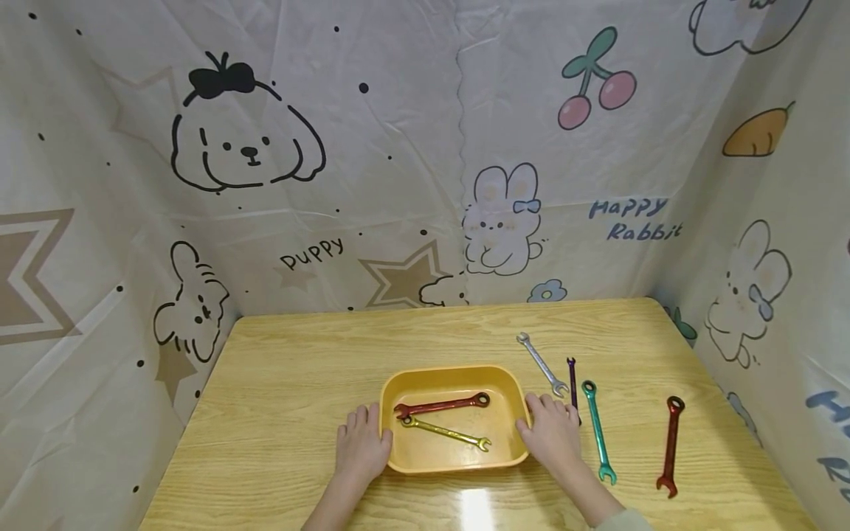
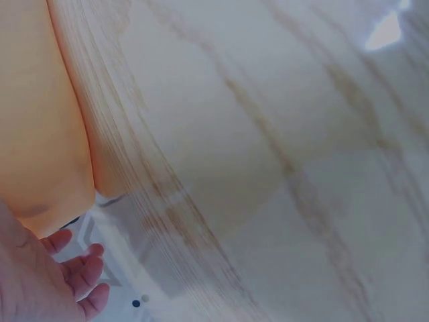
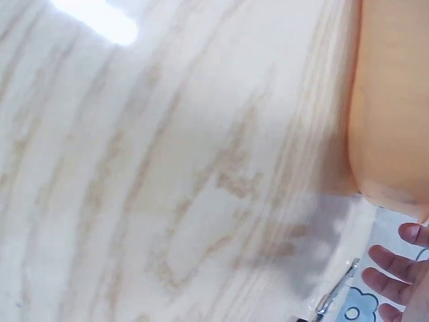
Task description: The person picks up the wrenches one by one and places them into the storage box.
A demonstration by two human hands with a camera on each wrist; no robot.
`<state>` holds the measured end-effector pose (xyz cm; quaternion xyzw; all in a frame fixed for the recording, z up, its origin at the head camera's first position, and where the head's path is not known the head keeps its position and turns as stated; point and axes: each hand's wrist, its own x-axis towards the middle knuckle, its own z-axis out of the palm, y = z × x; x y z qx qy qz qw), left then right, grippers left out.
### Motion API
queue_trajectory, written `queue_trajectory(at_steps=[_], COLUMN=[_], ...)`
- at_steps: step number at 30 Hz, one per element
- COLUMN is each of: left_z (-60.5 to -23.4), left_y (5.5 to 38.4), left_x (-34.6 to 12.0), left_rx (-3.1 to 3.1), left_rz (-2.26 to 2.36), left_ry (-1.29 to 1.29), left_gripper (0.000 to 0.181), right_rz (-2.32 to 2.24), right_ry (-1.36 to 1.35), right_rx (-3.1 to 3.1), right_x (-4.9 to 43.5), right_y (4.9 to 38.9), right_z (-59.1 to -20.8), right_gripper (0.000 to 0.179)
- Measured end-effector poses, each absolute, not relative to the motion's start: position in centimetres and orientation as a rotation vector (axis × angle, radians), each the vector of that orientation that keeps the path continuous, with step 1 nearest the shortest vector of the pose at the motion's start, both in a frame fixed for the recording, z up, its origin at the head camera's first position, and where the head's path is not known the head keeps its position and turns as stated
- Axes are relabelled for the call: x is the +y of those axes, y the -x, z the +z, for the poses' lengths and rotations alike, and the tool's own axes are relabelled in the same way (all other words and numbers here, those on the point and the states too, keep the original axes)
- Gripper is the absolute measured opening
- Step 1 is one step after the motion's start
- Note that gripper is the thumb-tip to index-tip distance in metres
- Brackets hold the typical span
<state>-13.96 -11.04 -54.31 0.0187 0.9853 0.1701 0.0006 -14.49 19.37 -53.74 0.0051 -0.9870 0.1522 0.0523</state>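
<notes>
A yellow plastic basin (image 1: 458, 464) stands on the table with a hand at each short side. My left hand (image 1: 361, 446) holds its left rim, and my right hand (image 1: 553, 435) holds its right rim, the thumb over the edge. Inside lie a red combination wrench (image 1: 441, 405) and a gold wrench (image 1: 446, 431), their left ends close together. In the left wrist view, fingers of the left hand (image 2: 40, 275) show beside the basin's outer wall (image 2: 40, 121). The right wrist view has the right hand (image 3: 402, 275) below the basin wall (image 3: 392, 100).
Right of the basin lie a silver open-end wrench (image 1: 543, 366), a purple wrench (image 1: 573, 383) partly behind the right hand, a green wrench (image 1: 599, 431) and another red wrench (image 1: 671, 446). Printed cloth (image 1: 398, 147) encloses the wood-grain table (image 1: 285, 383) at the back and sides.
</notes>
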Motion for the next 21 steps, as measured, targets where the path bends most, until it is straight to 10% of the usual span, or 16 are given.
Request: queue_trajectory(at_steps=[21], left_z=[-54.3], left_y=[14.0], left_x=[-11.0], left_rx=[3.083], left_rz=[0.525], left_ry=[-0.048], left_gripper=[0.045], right_rz=[0.833], right_ry=[0.014], right_rx=[-2.788], right_x=[20.6], right_y=[17.7], right_z=[-51.3], right_gripper=[0.036])
